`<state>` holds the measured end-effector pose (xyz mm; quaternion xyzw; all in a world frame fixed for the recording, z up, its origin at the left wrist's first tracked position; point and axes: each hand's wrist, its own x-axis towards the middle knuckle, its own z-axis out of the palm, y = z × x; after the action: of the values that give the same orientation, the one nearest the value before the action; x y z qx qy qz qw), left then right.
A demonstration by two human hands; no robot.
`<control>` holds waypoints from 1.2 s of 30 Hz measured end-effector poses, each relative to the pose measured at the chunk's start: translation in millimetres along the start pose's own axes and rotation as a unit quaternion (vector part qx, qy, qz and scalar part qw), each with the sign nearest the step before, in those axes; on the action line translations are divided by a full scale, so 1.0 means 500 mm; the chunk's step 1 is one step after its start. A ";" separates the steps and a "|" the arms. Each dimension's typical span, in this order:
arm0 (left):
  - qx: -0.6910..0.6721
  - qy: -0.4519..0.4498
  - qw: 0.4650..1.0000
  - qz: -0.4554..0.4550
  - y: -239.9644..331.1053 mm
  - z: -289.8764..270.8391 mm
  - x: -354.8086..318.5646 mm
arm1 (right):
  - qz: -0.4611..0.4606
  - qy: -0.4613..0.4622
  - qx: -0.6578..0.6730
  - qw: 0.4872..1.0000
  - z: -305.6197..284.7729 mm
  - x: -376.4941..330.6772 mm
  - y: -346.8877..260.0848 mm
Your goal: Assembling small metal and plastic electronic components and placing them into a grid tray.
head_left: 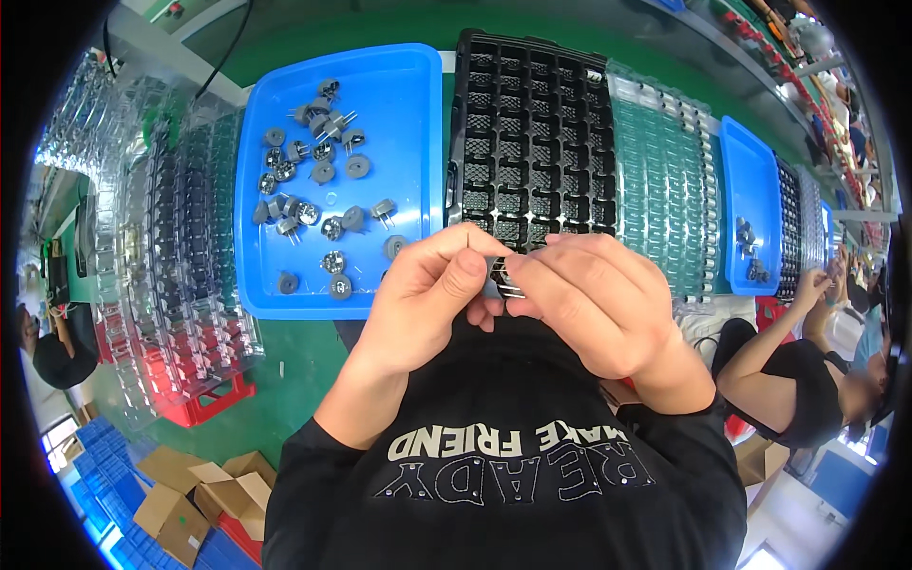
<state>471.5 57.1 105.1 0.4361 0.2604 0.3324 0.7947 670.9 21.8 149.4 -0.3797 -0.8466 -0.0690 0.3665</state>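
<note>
Fingers of both my hands meet just in front of my chest, pinching one small grey round part [501,276] between them. My left hand [432,285] is curled nearly closed, thumb and forefinger pressed on the part's left side; my right hand [594,294] is closed around its right side, and thin metal pins show between the fingertips. The part looks light and hard, a little drum with two fine legs, so I judge the legs are the fragile bit and would bend easily; the safe hold is on the round body, not the pins. Being so small and smooth, it could slip from a loose pinch. Just beyond my hands, on the green table [304,356], lies a blue tray [399,85] with many of the same grey parts [313,180] scattered loose, some lying flat, some on their sides with legs sticking out. Beside it, to the right, sits a black grid tray [532,123] of small pockets, then clear plastic trays [665,180]. Stacks of clear trays [171,237] stand to my left. Farther right, another person [798,380] works at a second blue tray [750,190].
</note>
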 end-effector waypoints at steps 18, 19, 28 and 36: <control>0.026 0.011 0.998 0.059 -0.008 -0.003 -0.006 | -0.037 0.005 0.009 0.999 0.006 0.008 0.010; -0.009 0.008 0.998 0.065 -0.017 -0.005 -0.006 | -0.038 0.005 -0.009 0.999 0.015 -0.004 0.011; 0.452 0.186 0.864 0.119 0.019 -0.028 -0.008 | 0.278 0.005 0.143 0.950 0.032 -0.002 0.143; 0.734 0.064 0.647 0.197 0.033 -0.007 0.004 | 0.336 -0.085 -0.171 0.922 0.095 0.001 0.449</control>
<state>465.4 67.0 117.6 0.8953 0.3774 0.2083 0.1124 799.2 198.5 79.3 -0.7032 -0.6725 -0.0531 0.2245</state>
